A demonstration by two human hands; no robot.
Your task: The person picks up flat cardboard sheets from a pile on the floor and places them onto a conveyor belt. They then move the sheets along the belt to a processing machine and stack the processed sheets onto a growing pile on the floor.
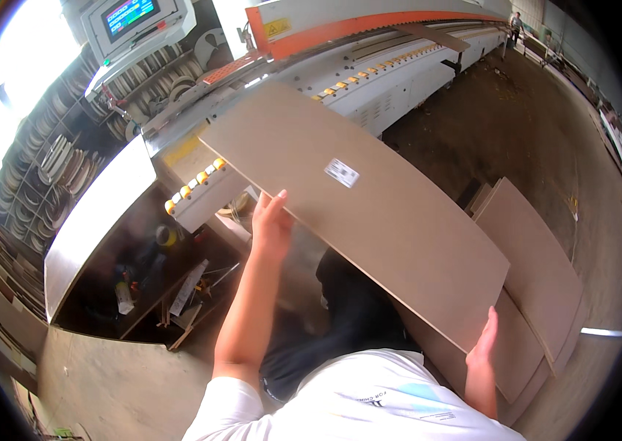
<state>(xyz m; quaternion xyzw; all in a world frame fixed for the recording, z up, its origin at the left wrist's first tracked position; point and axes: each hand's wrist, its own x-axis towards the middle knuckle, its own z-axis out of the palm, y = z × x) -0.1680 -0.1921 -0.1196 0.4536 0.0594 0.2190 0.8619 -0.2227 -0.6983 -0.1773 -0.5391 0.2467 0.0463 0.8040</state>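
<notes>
A long, flat brown board (370, 213) with a small white label (342, 173) stretches across the view in front of me. Its far left end lies over the end of the machine's bed. My left hand (272, 224) grips the near long edge, fingertips showing at the rim and the other fingers partly hidden beneath. At the near right corner, my right hand (481, 347) holds the board's short end, one digit pointing up along it. The rest of that hand's fingers are mostly hidden.
Several more brown boards (535, 272) are stacked low on my right. A long machine (399, 88) with yellow rollers (203, 177) runs away ahead; its control screen (131, 16) is upper left. Below it is an open cabinet (98, 287) of tools. Far off stands a person (515, 26).
</notes>
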